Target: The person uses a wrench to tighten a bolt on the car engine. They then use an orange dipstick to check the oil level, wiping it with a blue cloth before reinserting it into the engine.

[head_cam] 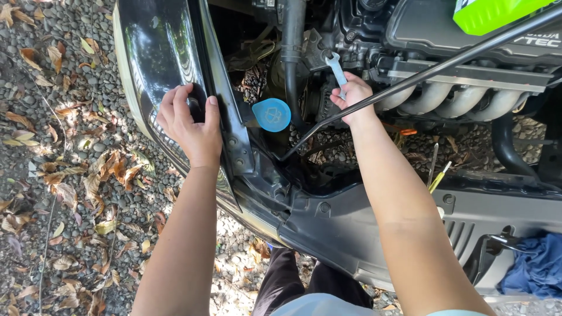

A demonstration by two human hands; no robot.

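Two bare hands are at work over an open engine bay, the person leaning in from the near side above a gravel ground (pixel 64 175) strewn with dry leaves. Largest in view is the dark car body: the glossy black fender (pixel 158 52) on the left, the grey front panel (pixel 374 234) running near and right, and the engine (pixel 468 47) with its pale exhaust manifold pipes (pixel 456 102) at the far right. A thin hood prop rod (pixel 445 64) slants from the upper right down toward the middle. The left hand (pixel 190 126) rests on the fender's edge, fingers spread apart and curled over the rim, bracing and holding nothing loose. The right hand (pixel 354 99) reaches deep into the bay, its fingers clamped around the lower shaft of a silver wrench (pixel 336 67). The wrench stands nearly upright in the picture, its long axis running near to far with a slight lean left, its open-end head pointing away toward a dark engine part beside a black hose (pixel 291 58). Judging by this, the work seems mid-way: the tool is gripped and placed at a fitting, yet whether it is seated on a bolt cannot be told. A blue reservoir cap (pixel 272 114) lies between the hands, and a blue cloth (pixel 535 269) sits at the near right.
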